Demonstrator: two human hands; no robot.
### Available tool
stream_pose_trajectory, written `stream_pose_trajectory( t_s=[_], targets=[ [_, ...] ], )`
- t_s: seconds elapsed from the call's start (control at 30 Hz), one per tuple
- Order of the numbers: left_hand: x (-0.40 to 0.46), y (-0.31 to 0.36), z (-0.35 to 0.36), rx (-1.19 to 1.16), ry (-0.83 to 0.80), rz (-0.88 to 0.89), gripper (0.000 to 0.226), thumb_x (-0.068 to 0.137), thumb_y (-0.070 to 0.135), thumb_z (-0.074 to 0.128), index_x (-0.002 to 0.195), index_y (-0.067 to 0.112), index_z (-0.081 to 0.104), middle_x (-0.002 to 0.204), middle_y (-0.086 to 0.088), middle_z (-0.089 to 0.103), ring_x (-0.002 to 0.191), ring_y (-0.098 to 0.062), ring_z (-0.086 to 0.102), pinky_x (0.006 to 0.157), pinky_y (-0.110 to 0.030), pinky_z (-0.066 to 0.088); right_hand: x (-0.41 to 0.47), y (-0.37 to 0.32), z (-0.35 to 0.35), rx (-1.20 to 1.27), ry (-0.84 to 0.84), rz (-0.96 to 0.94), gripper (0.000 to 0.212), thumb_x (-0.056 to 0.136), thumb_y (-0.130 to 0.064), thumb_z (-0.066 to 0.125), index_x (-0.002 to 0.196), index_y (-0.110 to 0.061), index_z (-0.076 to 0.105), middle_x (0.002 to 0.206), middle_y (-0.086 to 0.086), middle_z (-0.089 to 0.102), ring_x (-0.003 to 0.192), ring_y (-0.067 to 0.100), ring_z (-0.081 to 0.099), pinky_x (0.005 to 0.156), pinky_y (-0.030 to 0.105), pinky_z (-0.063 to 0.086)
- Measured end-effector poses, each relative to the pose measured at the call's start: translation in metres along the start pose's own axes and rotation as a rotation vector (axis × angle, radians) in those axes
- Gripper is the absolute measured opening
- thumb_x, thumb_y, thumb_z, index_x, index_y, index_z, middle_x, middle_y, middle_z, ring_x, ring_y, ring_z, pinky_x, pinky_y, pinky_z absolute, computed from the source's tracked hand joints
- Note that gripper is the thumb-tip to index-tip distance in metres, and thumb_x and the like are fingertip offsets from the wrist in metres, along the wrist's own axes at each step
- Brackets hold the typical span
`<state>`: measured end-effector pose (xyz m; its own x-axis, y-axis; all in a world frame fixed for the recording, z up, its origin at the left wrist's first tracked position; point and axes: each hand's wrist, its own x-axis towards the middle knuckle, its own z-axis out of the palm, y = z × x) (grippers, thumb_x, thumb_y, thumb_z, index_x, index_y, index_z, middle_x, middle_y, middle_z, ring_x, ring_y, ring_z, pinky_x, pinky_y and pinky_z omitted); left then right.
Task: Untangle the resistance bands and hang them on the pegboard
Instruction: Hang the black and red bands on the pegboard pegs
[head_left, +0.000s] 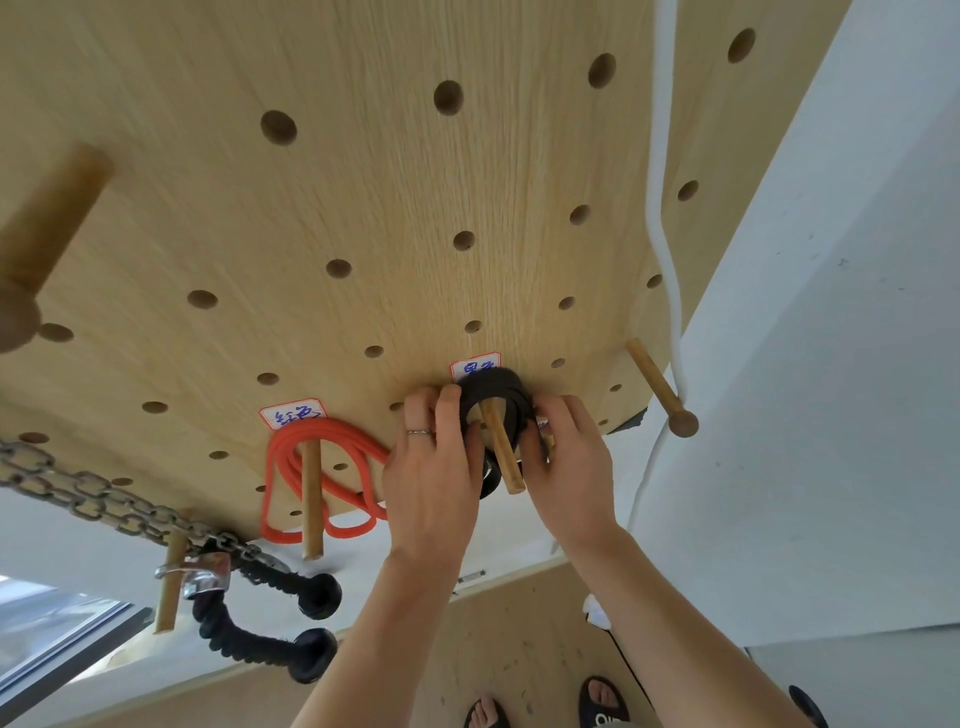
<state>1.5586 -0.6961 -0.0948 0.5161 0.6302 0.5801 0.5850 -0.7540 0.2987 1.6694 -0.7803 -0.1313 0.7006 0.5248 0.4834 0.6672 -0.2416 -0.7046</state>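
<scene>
A black resistance band (496, 397) is looped in several coils over a wooden peg (501, 452) on the light wooden pegboard (363, 208), under a handwritten label (475, 366). My left hand (434, 467), with a ring on one finger, grips the coils from the left. My right hand (566, 457) grips them from the right. An orange-red band (322, 467) hangs coiled over the neighbouring peg (311, 499) to the left, under its own label (293, 414).
A metal chain (104, 493) with a clip and a black rope handle (260, 613) hang at lower left. Further pegs stick out at far left (52, 218) and right (657, 387). A white cord (662, 218) runs down the board's right edge beside a white wall (831, 312). Sandalled feet show below.
</scene>
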Motion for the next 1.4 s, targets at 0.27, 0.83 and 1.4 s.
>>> stream_pose_trajectory(
  t_s=[0.27, 0.83, 1.4],
  targets=[
    [0.008, -0.001, -0.004, -0.027, -0.026, 0.075, 0.074, 0.077, 0.004, 0.079, 0.139, 0.026, 0.045, 0.11, -0.003, 0.038, 0.065, -0.029, 0.06, 0.047, -0.025, 0.03, 0.008, -0.011, -0.001, -0.064, -0.023, -0.061, 0.031, 0.093, -0.019, 0.068, 0.123, -0.014, 0.061, 0.106, 0.0, 0.059, 0.072, 0.016, 0.058, 0.053, 0.031, 0.052],
    [0.004, -0.004, 0.007, -0.057, 0.007, 0.09, 0.053, 0.088, 0.013, 0.062, 0.137, 0.021, 0.045, 0.11, -0.002, 0.04, 0.064, -0.03, 0.062, 0.042, -0.024, 0.03, 0.011, -0.003, 0.01, -0.089, -0.014, -0.149, 0.024, 0.093, -0.028, 0.066, 0.088, -0.009, 0.052, 0.078, 0.003, 0.057, 0.055, 0.011, 0.039, 0.05, 0.019, 0.033],
    [0.001, -0.003, -0.028, -0.027, -0.058, -0.016, 0.066, 0.08, 0.015, 0.076, 0.139, 0.026, 0.048, 0.105, -0.01, 0.059, 0.059, -0.03, 0.058, 0.043, -0.033, 0.047, 0.001, -0.024, 0.002, -0.023, -0.11, 0.138, 0.059, 0.083, -0.036, 0.08, 0.124, -0.008, 0.047, 0.118, 0.005, 0.05, 0.08, 0.017, 0.054, 0.06, 0.016, 0.041]
  ],
)
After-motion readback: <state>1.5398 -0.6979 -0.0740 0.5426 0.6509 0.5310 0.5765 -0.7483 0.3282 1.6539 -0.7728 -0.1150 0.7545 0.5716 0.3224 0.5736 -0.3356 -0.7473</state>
